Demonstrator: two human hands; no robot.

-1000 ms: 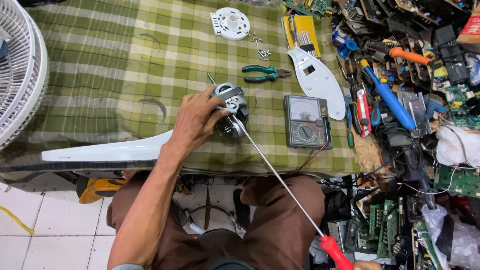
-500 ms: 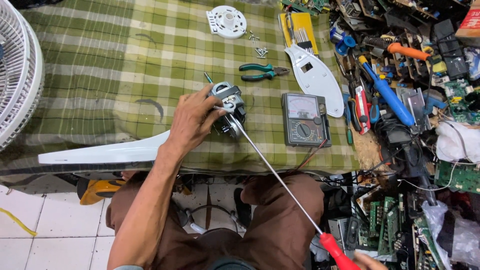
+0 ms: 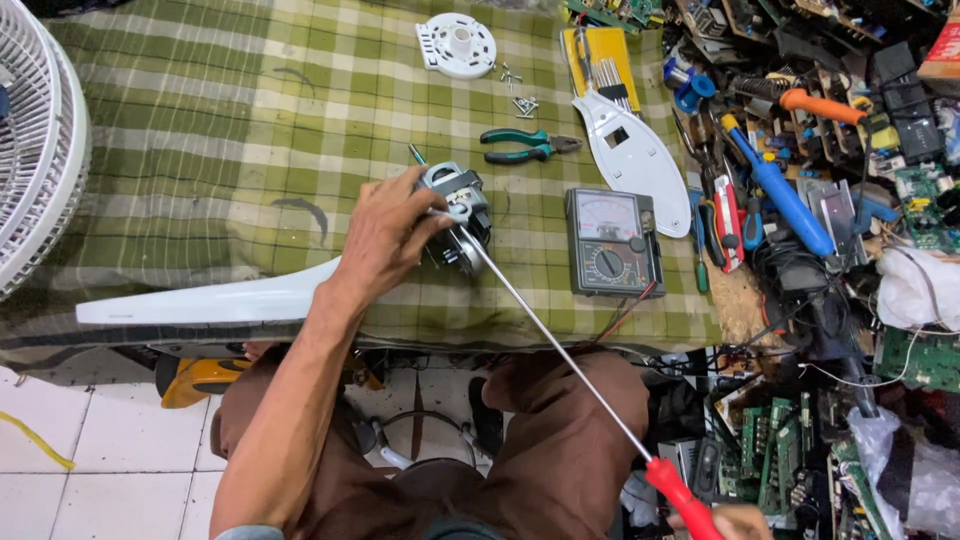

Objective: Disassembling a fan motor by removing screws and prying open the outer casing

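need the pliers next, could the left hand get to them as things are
Probably yes: the left hand grips the motor, and the green-handled pliers lie just beyond on bare cloth, nothing between. It must release the motor first.

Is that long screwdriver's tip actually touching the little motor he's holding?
Touching. In the head view the screwdriver shaft runs up from its red handle and its tip ends against the motor, with no gap showing, while the left hand grips the motor.

Looks to me like a small electronics repair workshop: bench (image 3: 200,120) under a green checked cloth, analog multimeter (image 3: 610,240), pliers (image 3: 525,146), loose screws (image 3: 518,92), heaps of circuit boards (image 3: 770,450), screwdrivers (image 3: 775,185) and cables (image 3: 800,290) at right, white fan grille (image 3: 35,140) at left, tiled floor (image 3: 90,470).
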